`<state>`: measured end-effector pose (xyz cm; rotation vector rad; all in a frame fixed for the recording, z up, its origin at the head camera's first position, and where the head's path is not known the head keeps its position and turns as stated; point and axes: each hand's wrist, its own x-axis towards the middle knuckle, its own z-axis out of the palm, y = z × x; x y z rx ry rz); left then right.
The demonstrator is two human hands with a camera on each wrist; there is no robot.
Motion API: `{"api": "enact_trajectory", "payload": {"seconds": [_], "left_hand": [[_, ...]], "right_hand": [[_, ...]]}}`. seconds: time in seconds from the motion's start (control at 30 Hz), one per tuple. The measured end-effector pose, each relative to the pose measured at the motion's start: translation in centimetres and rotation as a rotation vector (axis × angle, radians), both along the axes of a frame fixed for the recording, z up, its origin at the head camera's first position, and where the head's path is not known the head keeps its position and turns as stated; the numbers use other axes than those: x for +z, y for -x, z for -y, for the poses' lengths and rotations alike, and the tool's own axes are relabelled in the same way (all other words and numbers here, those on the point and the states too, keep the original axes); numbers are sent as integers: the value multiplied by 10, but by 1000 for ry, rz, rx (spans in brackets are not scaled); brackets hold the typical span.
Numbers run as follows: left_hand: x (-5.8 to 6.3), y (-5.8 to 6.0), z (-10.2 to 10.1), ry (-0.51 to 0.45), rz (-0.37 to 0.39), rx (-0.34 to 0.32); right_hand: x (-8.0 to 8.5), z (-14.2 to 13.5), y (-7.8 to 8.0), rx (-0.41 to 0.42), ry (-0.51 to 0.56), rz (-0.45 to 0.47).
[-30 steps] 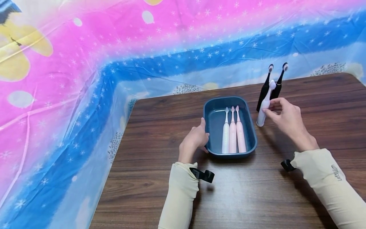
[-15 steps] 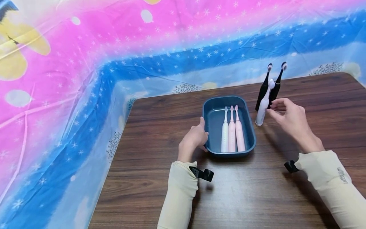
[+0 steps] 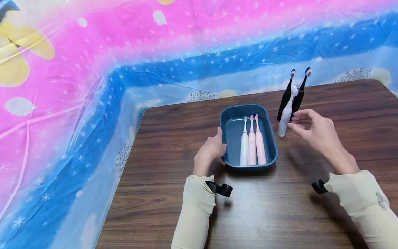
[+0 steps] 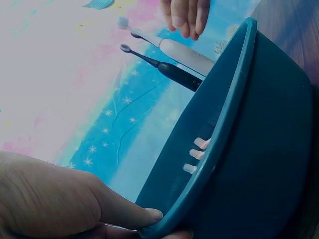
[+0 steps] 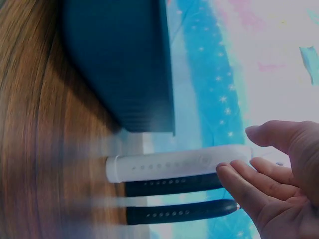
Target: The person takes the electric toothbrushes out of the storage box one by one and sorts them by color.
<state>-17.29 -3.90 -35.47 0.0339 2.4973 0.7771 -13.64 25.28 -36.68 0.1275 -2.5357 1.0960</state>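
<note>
My left hand (image 3: 209, 152) grips the left rim of a dark blue plastic box (image 3: 232, 141), thumb over the edge, as the left wrist view also shows. Inside lie one white electric toothbrush (image 3: 244, 148) and two pink electric toothbrushes (image 3: 252, 148), side by side with heads away from me. Right of the box, another white electric toothbrush (image 3: 284, 121) stands upright on its base. My right hand (image 3: 320, 133) is just to its right, thumb and fingers spread apart and holding nothing; the right wrist view shows the thumb (image 5: 271, 133) away from the handle.
Two black electric toothbrushes (image 3: 285, 100) stand upright close behind the standing white one. The wooden table (image 3: 155, 166) carries everything, its back edge near a pink and blue patterned cloth (image 3: 186, 45).
My right hand has let go of the standing white toothbrush and drawn slightly right and toward me. The toothbrush stays upright in place. My left hand stays on the box.
</note>
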Motion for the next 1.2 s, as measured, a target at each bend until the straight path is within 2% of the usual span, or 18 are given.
{"api": "enact_trajectory", "payload": {"seconds": [0.2, 0.37, 0.5, 0.9, 1.2], "left_hand": [[0, -1, 0, -5, -8, -3], [0, -1, 0, 1, -3, -1], [-1, -1, 0, 4, 3, 2], [3, -3, 0, 9, -1, -3], [3, 0, -1, 24, 1, -9]], "right_hand": [[6, 10, -10, 45, 8, 35], [8, 21, -12, 90, -21, 44], [7, 30, -11, 125, -46, 45], [3, 48, -4, 209, -22, 115], [1, 66, 6, 230, -45, 239]]}}
